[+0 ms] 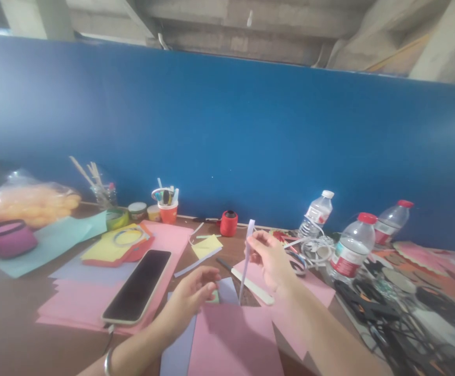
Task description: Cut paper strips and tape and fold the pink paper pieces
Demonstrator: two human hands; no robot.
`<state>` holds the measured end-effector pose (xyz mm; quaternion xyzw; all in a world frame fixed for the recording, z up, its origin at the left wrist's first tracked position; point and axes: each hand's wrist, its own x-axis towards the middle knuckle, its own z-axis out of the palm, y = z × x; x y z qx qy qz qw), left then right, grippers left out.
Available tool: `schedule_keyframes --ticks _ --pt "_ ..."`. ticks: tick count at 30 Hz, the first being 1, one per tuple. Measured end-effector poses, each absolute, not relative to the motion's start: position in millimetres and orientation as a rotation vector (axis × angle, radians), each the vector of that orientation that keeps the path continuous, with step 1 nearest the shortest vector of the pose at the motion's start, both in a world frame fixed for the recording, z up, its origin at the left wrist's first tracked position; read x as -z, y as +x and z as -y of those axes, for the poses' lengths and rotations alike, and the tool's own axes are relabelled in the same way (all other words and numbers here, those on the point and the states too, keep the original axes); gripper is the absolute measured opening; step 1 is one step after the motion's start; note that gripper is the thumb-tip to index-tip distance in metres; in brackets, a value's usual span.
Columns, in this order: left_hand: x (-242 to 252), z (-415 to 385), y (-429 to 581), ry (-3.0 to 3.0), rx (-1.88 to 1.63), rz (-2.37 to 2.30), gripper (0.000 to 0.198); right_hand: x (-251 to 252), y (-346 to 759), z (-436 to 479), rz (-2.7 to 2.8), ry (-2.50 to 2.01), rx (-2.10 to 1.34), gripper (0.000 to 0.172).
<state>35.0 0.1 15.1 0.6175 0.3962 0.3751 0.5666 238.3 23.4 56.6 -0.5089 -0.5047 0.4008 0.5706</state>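
Observation:
Pinched upright between the thumb and fingers of my right hand (pixel 270 256) is a narrow lavender paper strip (pixel 245 266). The strip's lower end hangs down to the far edge of a pink paper sheet (pixel 231 339). My left hand (pixel 194 295) hovers over the papers with loosely curled fingers and a gap at the thumb, nothing visible in it. Just past its thumb, a small green piece (pixel 214 297) is partly hidden. Lavender paper (pixel 176 344) lies under the pink sheet. A white flat stick (pixel 253 286) rests on pink paper behind the strip.
A phone (pixel 139 287) with a cable lies on stacked coloured paper at left. Behind stand a red cup (pixel 168 211) of tools and a red roll (pixel 229 223). Yellow paper (pixel 207 247) lies mid-table. Plastic bottles (pixel 352 248) and tangled cables (pixel 407 313) crowd the right.

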Motion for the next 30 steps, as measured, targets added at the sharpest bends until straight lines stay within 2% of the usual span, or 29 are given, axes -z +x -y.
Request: schedule_keyframes --ticks 3,9,15,23,30 --pt "-16.5 -2.3 34.7 1.350 -0.949 -0.829 0.029 -51.9 217.2 -12.9 1.198 -1.204 -1.047 0.019" --pt "-17.3 -1.6 35.3 1.208 -1.076 -0.948 0.021 -31.5 188.2 0.1 1.357 -1.248 -1.245 0.010" --pt "-14.1 -13.2 26.2 1.056 -1.222 -1.020 0.025 -28.0 192.0 4.3 1.497 -1.286 -1.360 0.009" --pt "-22.2 -25.5 12.8 0.879 -1.394 -0.997 0.024 -38.9 240.1 -14.2 1.495 -1.328 -1.217 0.020" --pt "-23.2 -27.3 12.6 0.822 -1.398 -0.950 0.026 -44.1 260.3 -20.4 1.449 -1.224 -1.252 0.038"
